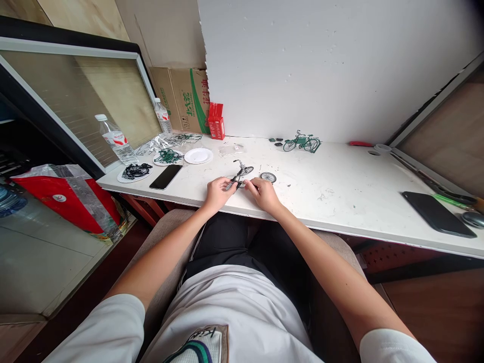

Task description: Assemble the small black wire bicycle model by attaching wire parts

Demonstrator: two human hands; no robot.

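A small, partly built model bicycle (240,176) lies at the near edge of the white table (340,191). My left hand (216,192) is closed on its left end, and my right hand (263,194) pinches its right end. A loose spoked wheel (268,177) lies just beyond my right hand. A finished green model bicycle (302,142) stands farther back by the wall.
Left of my hands lie a black phone (165,177), white plates with black parts (134,172) and green parts (168,157), an empty plate (198,156) and two water bottles (115,140). A red carton (216,121) stands at the back. A dark tablet (437,214) lies far right.
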